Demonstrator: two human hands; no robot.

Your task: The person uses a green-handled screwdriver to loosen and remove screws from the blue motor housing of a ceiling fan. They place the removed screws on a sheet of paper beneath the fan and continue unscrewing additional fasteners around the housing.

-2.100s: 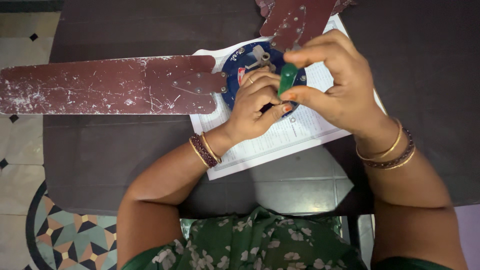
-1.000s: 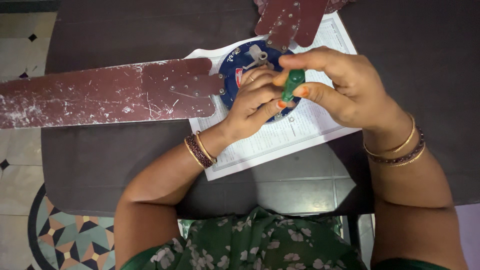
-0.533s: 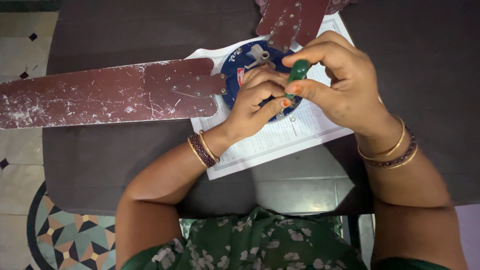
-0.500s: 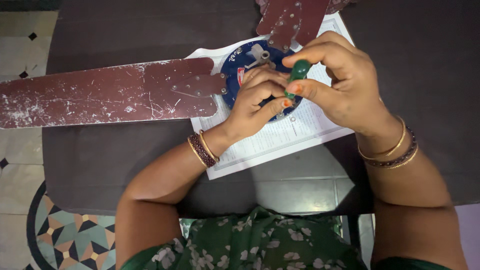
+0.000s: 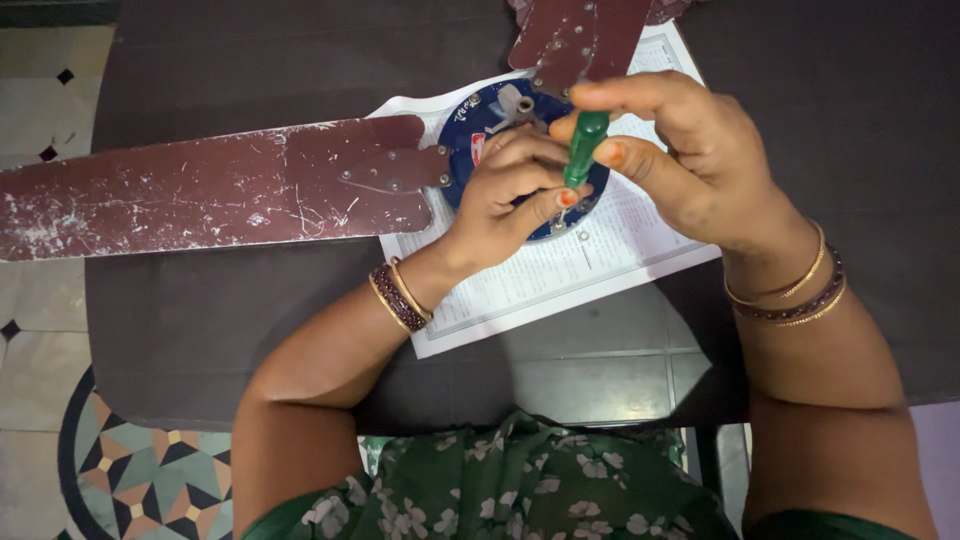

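Observation:
A ceiling fan lies on a dark table, its blue round motor hub resting on a printed white paper sheet. My right hand is shut on a green-handled screwdriver standing upright over the hub's near edge. My left hand rests on the hub beside the screwdriver's lower end, fingers curled around the shaft. One worn maroon blade stretches left from the hub. A second maroon blade runs off the top edge.
The long blade overhangs the table's left edge above a patterned tile floor. A small screw lies on the paper near the hub. The table's near edge is close to my body.
My right hand has turned the screwdriver handle between its fingers, and the grip shifted slightly up and right. My left hand has stayed on the hub.

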